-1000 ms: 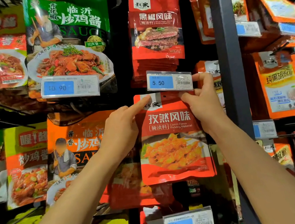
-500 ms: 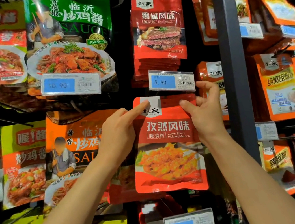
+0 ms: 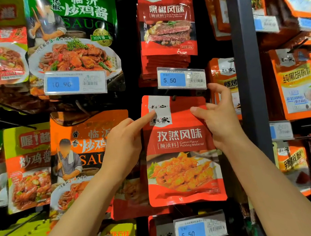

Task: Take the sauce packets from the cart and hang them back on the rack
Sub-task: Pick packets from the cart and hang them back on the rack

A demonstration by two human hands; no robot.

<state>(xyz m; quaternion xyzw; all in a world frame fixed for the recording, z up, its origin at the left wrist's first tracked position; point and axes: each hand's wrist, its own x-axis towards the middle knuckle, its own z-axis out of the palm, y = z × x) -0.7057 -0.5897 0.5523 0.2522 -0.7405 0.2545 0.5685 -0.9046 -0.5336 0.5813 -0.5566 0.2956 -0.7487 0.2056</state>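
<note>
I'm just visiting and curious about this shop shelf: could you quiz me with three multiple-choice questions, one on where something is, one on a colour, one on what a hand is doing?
1. Where is the cumin packet?
A. directly below a 5.50 price tag
B. above the green sauce bag
C. right of the dark post

2. The held packet's main colour?
A. green
B. red
C. blue

3. The right hand is:
A. hanging idle
B. pinching the packet's top corner
C. pressing a price tag

Answers: A, the tag sits just above it; B, its front is red; B, thumb and fingers close on the corner.
</note>
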